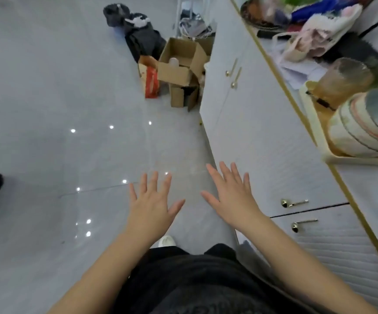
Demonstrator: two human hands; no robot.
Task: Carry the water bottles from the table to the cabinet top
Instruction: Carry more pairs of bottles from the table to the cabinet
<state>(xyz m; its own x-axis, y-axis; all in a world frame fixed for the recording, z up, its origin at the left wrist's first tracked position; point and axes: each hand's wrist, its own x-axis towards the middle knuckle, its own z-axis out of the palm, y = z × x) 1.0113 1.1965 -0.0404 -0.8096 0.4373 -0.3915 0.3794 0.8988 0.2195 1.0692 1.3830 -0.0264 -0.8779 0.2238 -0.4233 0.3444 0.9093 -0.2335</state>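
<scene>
With both grips released, left hand [151,205] and right hand [231,196] empty, no bottles in view. Risk: crowded cabinet top [364,189]; bowls [364,130] near edge could get knocked.

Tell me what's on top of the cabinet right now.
On the cabinet top sit a tray holding stacked bowls and an amber glass jar, then papers and a pile of cloth. No water bottles show. Whatever lies under the cloth is covered.
</scene>
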